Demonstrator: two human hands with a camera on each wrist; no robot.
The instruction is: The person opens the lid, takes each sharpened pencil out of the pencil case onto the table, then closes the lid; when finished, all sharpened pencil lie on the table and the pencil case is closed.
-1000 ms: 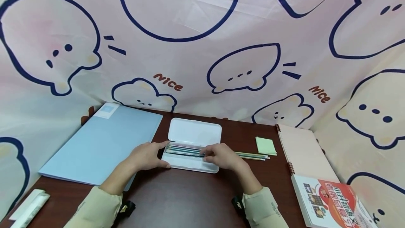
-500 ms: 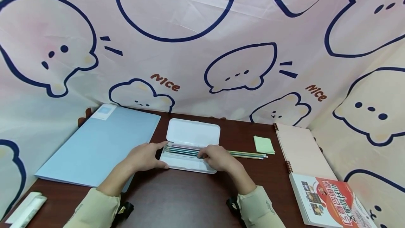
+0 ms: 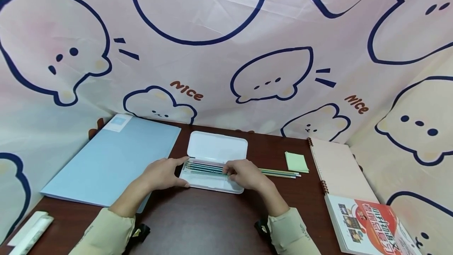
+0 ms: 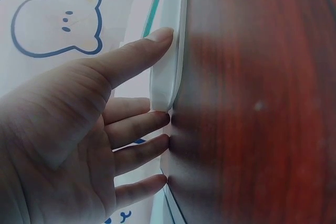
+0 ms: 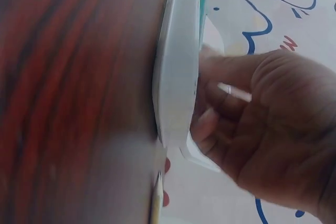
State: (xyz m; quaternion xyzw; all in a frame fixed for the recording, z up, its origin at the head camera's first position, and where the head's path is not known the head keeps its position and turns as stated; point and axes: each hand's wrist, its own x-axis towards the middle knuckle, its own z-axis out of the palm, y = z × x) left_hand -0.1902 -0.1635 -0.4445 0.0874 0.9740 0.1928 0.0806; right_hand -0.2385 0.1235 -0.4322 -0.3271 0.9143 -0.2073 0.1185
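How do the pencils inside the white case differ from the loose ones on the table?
The cased pencils lie in the base of the white case, while the loose pencils lie on the table to its right. The cased pencils look mostly teal; the loose pencils look more yellowish green. Both sets are slim and roughly parallel.

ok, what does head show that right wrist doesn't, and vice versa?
Head only: the blue folder, green sticky notes, spiral notebook, red-and-white book, plus a white object at lower left I can't identify.
Right wrist only: the palm side of the right hand, and the sharpened tip of a pencil on the table.
Both: the right hand, white case, red-brown table and cartoon backdrop.
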